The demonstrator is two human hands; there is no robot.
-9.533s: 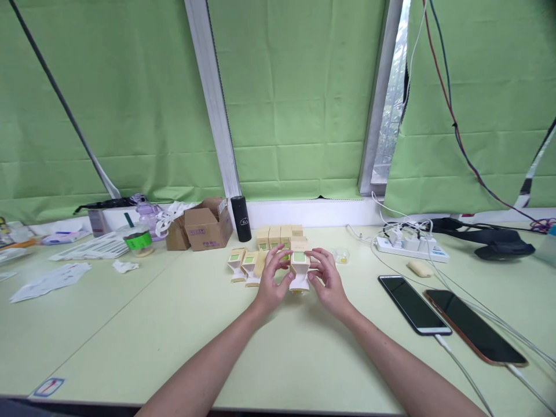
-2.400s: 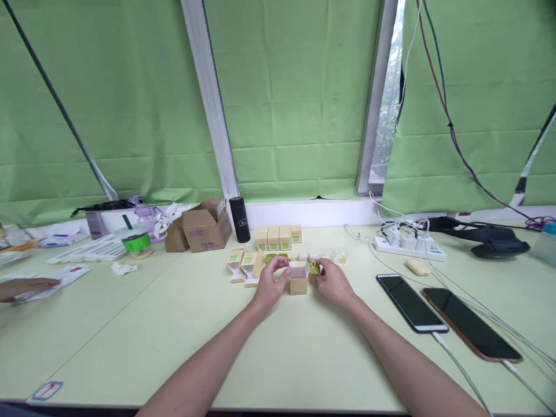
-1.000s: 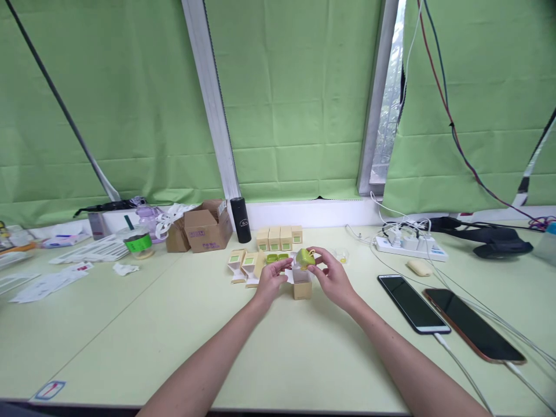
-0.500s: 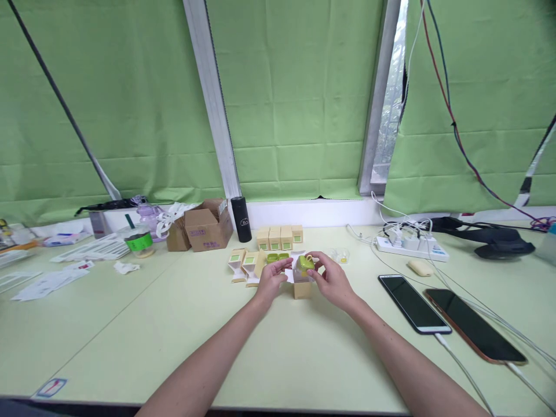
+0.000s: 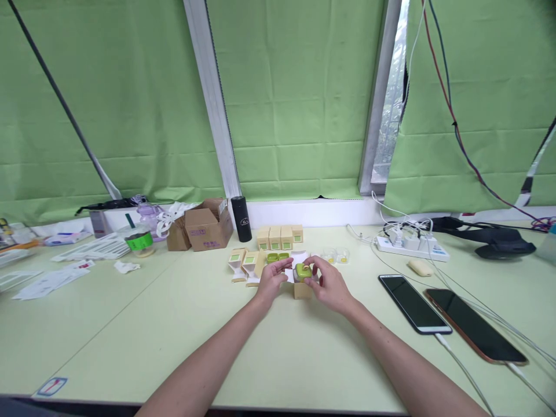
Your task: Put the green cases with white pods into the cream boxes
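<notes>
My right hand (image 5: 330,285) pinches a small green rounded case (image 5: 303,271) with a tan loop, fingertips on its right side. The case sits at the mouth of a small cardboard box (image 5: 303,291) standing on the table, its white flaps spread. On the box's left, my left hand (image 5: 273,279) has its fingers stretched out beside a white flap; whether it touches the flap is hard to see. Just behind the left hand lie two green cases (image 5: 277,257). Two clear plastic pieces (image 5: 336,255) with yellow spots rest behind my right hand.
Opened small boxes (image 5: 245,264) lie to the left, and a row of closed ones (image 5: 279,238) stands behind. Further back are a brown carton (image 5: 209,227) and a black bottle (image 5: 241,219). Two phones (image 5: 414,303) on cables and a power strip (image 5: 412,249) are at right.
My right hand has moved slightly down and left, bringing the green case lower toward the box's opening. The left hand has stayed nearly still.
</notes>
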